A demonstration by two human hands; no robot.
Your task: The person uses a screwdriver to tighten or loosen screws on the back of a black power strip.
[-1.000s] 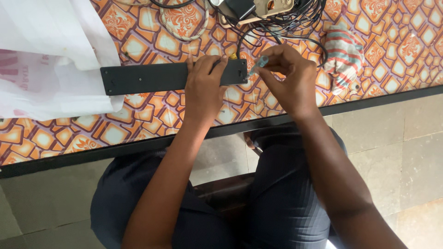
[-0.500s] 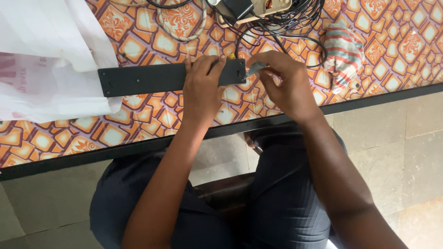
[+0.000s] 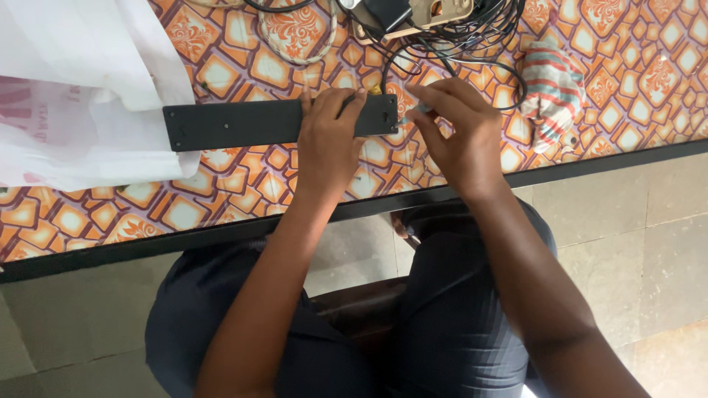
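A long black flat bar, like a power-strip housing [image 3: 236, 124], lies across the table with the orange patterned cloth [image 3: 243, 180]. My left hand [image 3: 328, 144] presses down on its right part, fingers over the top edge. My right hand [image 3: 457, 133] is closed around a small thin tool [image 3: 414, 112] with a pale handle, its tip at the bar's right end. The tool's tip is too small to make out.
White plastic bags [image 3: 66, 88] cover the table's left end and part of the bar. Tangled black cables [image 3: 457, 29] and a beige socket block [image 3: 435, 11] lie behind the hands. A striped cloth [image 3: 549, 92] sits at the right. The black table edge [image 3: 605, 158] runs above my lap.
My right hand has shifted slightly left and up, bringing the tool closer against the bar's right end. My left hand stays on the bar.
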